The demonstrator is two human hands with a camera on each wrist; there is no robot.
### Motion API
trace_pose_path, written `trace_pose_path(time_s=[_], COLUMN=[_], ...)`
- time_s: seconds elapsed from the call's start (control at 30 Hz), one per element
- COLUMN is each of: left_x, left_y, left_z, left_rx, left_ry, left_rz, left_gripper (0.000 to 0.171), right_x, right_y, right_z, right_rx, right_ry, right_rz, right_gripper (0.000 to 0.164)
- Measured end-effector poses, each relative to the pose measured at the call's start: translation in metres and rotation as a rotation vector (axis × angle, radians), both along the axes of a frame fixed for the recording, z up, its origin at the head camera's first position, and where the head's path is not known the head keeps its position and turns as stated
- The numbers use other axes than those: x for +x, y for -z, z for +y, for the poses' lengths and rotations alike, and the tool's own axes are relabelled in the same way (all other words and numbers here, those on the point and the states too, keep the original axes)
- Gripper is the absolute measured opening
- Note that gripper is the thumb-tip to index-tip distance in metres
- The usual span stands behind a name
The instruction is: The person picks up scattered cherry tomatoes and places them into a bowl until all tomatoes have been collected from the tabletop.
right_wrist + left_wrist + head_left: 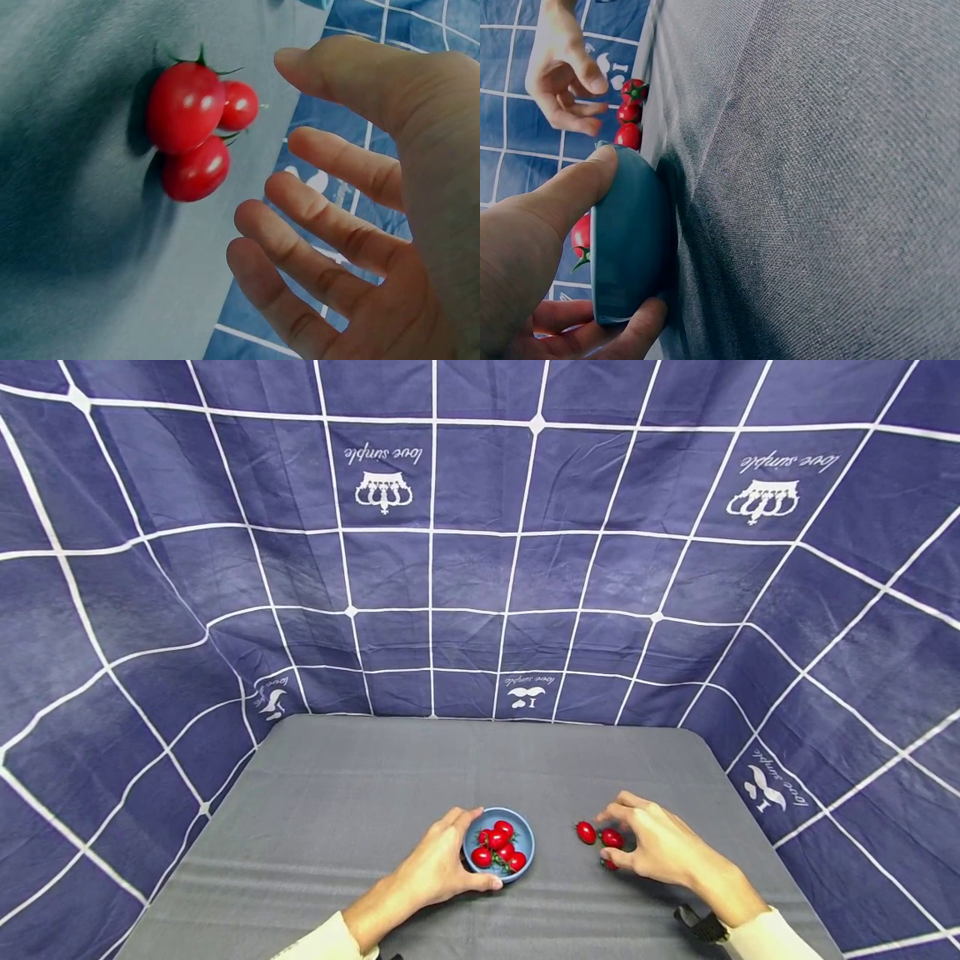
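Observation:
My left hand (442,860) holds a small blue bowl (524,836) at its left side, thumb on the near rim and fingers on the far side. Several red cherry tomatoes (499,838) with green stems lie inside it. In the left wrist view, the bowl's outer wall (634,232) shows between thumb and fingers. To the right, my right hand (656,843) hovers with parted fingers close over three loose cherry tomatoes (586,832). Seen from the right wrist, these tomatoes (186,109) sit clustered on the cloth, and nothing is between the thumb and fingers.
A grey cloth (360,785) covers the table under the bowl and tomatoes. Blue fabric with white grid lines (480,568) hangs behind the table and along both sides. A dark band (701,924) is around the right wrist.

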State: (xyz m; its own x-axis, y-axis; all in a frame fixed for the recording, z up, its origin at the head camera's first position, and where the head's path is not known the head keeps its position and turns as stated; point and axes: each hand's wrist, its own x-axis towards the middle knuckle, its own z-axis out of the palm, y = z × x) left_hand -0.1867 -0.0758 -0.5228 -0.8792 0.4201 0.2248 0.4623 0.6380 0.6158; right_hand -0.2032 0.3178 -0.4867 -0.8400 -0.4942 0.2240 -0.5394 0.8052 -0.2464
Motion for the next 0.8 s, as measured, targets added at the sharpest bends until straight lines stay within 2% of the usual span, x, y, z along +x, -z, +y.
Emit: trace_pose_path(time_s=[0.27,0.67,0.8], left_x=[0.000,0.001,0.002], left_y=[0.000,-0.001,-0.002], left_z=[0.000,0.001,0.002], left_rx=[-0.006,-0.008,-0.008], left_ry=[-0.005,-0.003,-0.005], left_rz=[0.007,0.011,0.004], left_gripper=[0.110,0.109,0.110], right_x=[0.007,0.007,0.006], right_y=[0.004,0.017,0.020], right_z=[0.009,0.015,0.014], right_rx=[-0.025,-0.147,-0.163], right_ry=[-0.007,-0.182,-0.214], right_rz=[-0.056,-0.042,-0.042], right_gripper=[0.032,0.033,0.035])
